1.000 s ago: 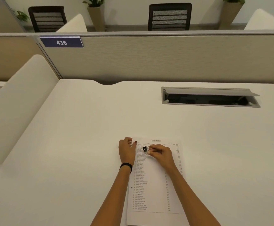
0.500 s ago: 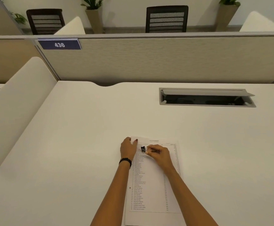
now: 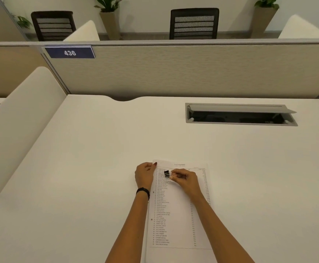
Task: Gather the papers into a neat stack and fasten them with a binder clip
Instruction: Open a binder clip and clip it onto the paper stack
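I see the papers [image 3: 179, 205] lying lengthwise at lower centre on the desk [image 3: 79, 168]. My left hand [image 3: 144, 175] pins their upper-left corner; my right hand [image 3: 184, 180] pinches the clip [image 3: 166, 173], just right of that corner.

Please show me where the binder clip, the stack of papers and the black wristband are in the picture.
binder clip [image 3: 166, 173], head view, on its black body.
stack of papers [image 3: 175, 215], head view, on the printed top sheet between the forearms.
black wristband [image 3: 143, 191], head view, on the band around the left wrist.
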The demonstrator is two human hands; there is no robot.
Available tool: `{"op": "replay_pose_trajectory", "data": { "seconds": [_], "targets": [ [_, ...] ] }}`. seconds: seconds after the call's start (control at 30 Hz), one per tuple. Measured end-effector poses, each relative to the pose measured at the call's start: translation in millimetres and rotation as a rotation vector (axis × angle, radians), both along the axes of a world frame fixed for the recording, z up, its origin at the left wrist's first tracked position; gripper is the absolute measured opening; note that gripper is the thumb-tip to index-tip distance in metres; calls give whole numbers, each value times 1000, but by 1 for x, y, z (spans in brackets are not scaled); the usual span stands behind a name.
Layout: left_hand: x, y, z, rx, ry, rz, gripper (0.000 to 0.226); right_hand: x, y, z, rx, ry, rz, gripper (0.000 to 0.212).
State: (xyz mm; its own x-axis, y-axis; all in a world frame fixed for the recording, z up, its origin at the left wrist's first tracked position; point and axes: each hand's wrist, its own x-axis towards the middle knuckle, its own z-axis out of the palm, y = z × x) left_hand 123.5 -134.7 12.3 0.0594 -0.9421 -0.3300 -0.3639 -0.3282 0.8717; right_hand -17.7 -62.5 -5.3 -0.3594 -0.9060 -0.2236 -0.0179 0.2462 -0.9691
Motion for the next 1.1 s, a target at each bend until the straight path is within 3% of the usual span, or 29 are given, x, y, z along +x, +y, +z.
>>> {"op": "replay_pose_trajectory", "data": {
  "seconds": [0.3,0.73,1.1],
  "targets": [
    [3,5,3,-103,30,-12,21,-8,-26,28,-80,168,45,19],
    [2,12,15,-236,13,-113,18,-20,-49,56,-107,582,270,16],
    [1,20,21,-258,35,-112,17,-24,-50,70,-102,673,326,15]
  ]
}}
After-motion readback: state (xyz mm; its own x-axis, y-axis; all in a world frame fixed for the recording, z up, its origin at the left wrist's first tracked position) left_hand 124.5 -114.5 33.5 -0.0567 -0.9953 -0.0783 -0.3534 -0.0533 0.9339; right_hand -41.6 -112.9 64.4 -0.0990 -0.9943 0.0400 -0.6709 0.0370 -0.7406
